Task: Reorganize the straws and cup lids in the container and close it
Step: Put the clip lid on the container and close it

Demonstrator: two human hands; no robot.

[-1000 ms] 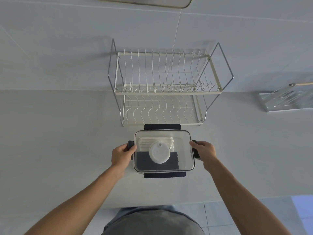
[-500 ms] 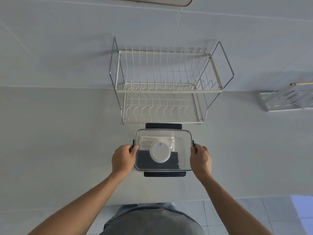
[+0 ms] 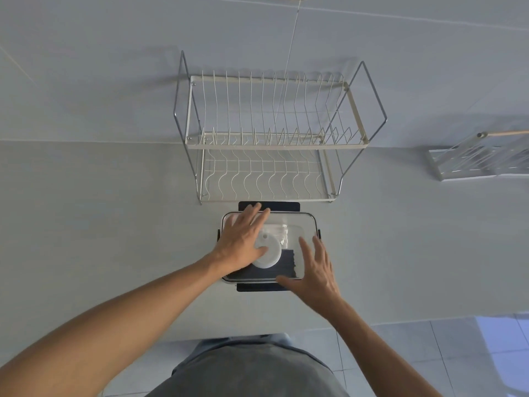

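Observation:
A clear rectangular container (image 3: 303,222) with its transparent lid on sits on the counter. Dark latch flaps stick out at its far side (image 3: 283,206) and near side (image 3: 254,287). Through the lid I see a round white cup lid (image 3: 270,253), white straws (image 3: 279,232) and dark straws (image 3: 286,266). My left hand (image 3: 243,239) lies flat on the lid's left half, fingers straight and reaching the far flap. My right hand (image 3: 316,270) rests spread on the lid's near right corner, thumb at the front rim.
A two-tier wire dish rack (image 3: 269,138) stands just behind the container against the wall. A white slotted holder (image 3: 481,161) sits at the far right. The counter's front edge runs just below my forearms, with tiled floor beyond.
Both hands left the container's side latches and moved onto the top of the lid, the left one forward toward the far flap, the right one onto the near right corner.

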